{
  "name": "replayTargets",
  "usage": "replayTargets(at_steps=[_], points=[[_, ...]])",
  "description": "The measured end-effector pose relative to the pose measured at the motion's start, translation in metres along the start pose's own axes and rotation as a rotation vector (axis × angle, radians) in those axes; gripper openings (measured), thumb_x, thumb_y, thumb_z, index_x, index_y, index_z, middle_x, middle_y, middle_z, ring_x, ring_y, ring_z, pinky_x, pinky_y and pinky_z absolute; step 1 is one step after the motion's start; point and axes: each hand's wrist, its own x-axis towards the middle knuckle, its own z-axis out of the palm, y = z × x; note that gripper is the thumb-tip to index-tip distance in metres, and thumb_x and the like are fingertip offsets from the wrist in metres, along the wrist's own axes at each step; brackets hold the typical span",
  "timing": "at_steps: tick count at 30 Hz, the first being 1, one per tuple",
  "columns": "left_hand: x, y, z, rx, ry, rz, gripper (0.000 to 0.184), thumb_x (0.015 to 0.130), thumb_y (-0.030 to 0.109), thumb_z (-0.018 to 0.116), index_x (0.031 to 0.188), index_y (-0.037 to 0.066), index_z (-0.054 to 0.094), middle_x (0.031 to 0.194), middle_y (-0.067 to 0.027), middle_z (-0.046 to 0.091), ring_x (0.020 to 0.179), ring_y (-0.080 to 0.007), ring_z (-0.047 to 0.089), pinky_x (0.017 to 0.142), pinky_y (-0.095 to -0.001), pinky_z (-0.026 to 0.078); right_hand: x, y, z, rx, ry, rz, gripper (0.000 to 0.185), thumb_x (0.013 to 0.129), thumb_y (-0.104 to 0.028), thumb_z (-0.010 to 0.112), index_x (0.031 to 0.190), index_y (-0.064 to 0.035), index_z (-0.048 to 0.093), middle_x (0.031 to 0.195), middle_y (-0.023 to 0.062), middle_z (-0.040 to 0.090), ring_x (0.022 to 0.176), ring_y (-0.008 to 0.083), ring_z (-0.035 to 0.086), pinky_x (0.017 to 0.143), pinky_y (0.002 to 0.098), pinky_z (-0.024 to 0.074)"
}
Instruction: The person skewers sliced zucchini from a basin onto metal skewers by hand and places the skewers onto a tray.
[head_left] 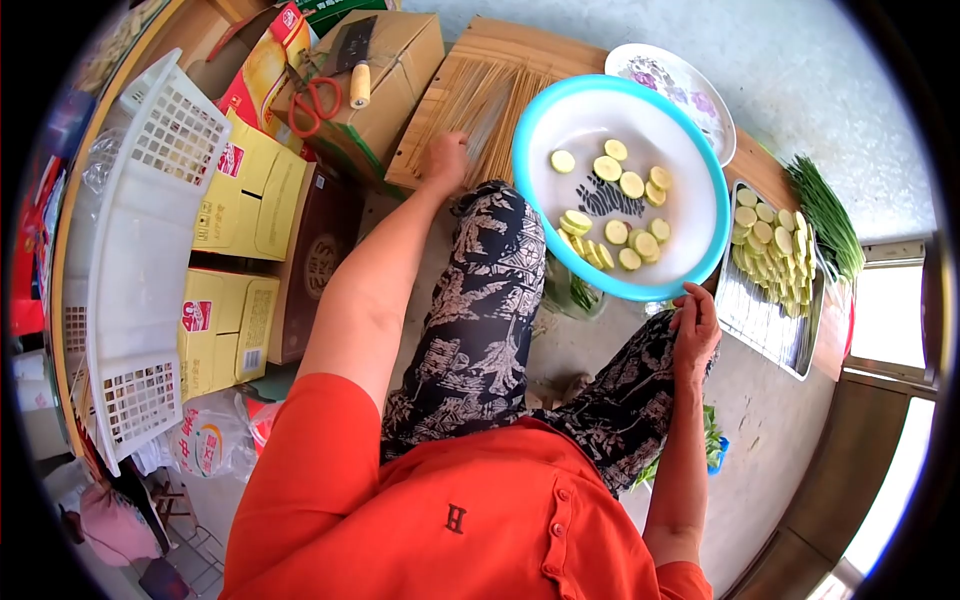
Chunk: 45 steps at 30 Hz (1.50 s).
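Observation:
My left hand (446,160) is closed at the lower left edge of a spread of thin wooden skewers (500,100) on a wooden board (490,38); whatever its fingers hold is hidden. Beside the lower right rim of a white basin with a blue rim (540,100) is my right hand (695,325), its fingers loosely bent and apart, fingertips close to the rim. Nothing shows in it. Round slices of pale green vegetable (631,184) lie scattered in the basin over a dark printed pattern.
A metal tray (745,318) of stacked slices (775,245) stands right, beside green stalks (825,215). Behind the basin is a patterned plate (690,85). At left are a cleaver (352,45), red scissors (314,105), a cardboard box (405,60), yellow boxes (250,190) and a white basket (135,270).

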Motion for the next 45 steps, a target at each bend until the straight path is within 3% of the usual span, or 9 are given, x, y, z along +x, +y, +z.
replayTargets(at_steps=[7,12,15,22,24,28,36,45], points=[[0.005,0.0,-0.007,0.018,0.051,-0.004,0.018,0.082,0.015,0.058,0.09,0.013,0.073,0.091,-0.0173,0.067,0.088,-0.0369,0.063,0.076,-0.0444,0.05,0.0,-0.002,0.001,-0.018,0.001,0.011,0.021,0.093,-0.004,0.048,0.109,-0.0017,0.062,0.077,0.0036,0.061,0.057,0.0065,0.05,0.054,0.0215,0.0426],[0.015,-0.003,-0.011,0.046,-0.068,-0.11,0.02,0.081,0.017,0.056,0.091,0.015,0.074,0.097,-0.016,0.068,0.092,-0.0351,0.064,0.078,-0.0433,0.051,0.001,0.002,0.0,-0.016,-0.008,0.013,0.021,0.095,-0.005,0.048,0.11,-0.0022,0.062,0.077,0.0029,0.06,0.058,0.0058,0.05,0.055,0.0207,0.0421],[0.011,0.003,-0.013,-0.006,0.025,-0.111,0.016,0.08,0.012,0.056,0.08,0.012,0.072,0.091,-0.0171,0.067,0.087,-0.0375,0.064,0.073,-0.0453,0.05,0.001,0.002,-0.001,-0.022,-0.021,0.019,0.021,0.096,-0.006,0.047,0.111,-0.0024,0.061,0.079,0.0025,0.06,0.059,0.0053,0.049,0.055,0.0198,0.0416],[0.017,0.007,-0.016,0.06,0.003,-0.134,0.016,0.08,0.011,0.057,0.083,0.01,0.072,0.09,-0.0174,0.067,0.085,-0.0374,0.064,0.075,-0.0457,0.05,0.0,0.0,0.0,-0.006,-0.01,0.012,0.021,0.094,-0.005,0.048,0.11,-0.0021,0.062,0.075,0.003,0.061,0.058,0.0062,0.05,0.055,0.0213,0.0433],[0.013,0.02,-0.017,0.141,0.002,0.056,0.016,0.082,0.011,0.055,0.085,0.008,0.071,0.093,-0.0179,0.066,0.087,-0.037,0.063,0.076,-0.0459,0.049,0.001,0.0,0.001,0.0,-0.009,0.014,0.021,0.094,-0.005,0.048,0.11,-0.002,0.062,0.076,0.003,0.061,0.058,0.0062,0.05,0.056,0.0213,0.0435],[0.007,0.019,0.001,0.195,-0.044,0.118,0.016,0.084,0.012,0.054,0.085,0.007,0.069,0.097,-0.0177,0.065,0.09,-0.0362,0.062,0.075,-0.0459,0.049,0.001,0.0,-0.001,-0.009,-0.031,0.046,0.021,0.096,-0.006,0.047,0.112,-0.0021,0.06,0.08,0.0028,0.061,0.06,0.0052,0.049,0.056,0.0199,0.0415],[0.014,0.023,-0.01,0.049,-0.01,-0.025,0.011,0.083,0.017,0.062,0.085,0.007,0.066,0.095,-0.0169,0.065,0.089,-0.0379,0.062,0.074,-0.0465,0.049,0.0,-0.005,0.001,-0.009,-0.013,0.048,0.021,0.094,-0.006,0.048,0.11,-0.0012,0.062,0.075,0.0032,0.061,0.058,0.0068,0.051,0.057,0.0216,0.0442],[0.023,0.022,-0.008,0.177,-0.029,-0.167,0.019,0.08,0.025,0.067,0.084,0.006,0.066,0.091,-0.0183,0.067,0.087,-0.0373,0.064,0.074,-0.0462,0.051,0.001,-0.006,-0.001,-0.072,-0.047,0.041,0.022,0.096,-0.007,0.047,0.113,-0.0014,0.059,0.08,0.0036,0.061,0.059,0.0061,0.049,0.056,0.0209,0.0423]])
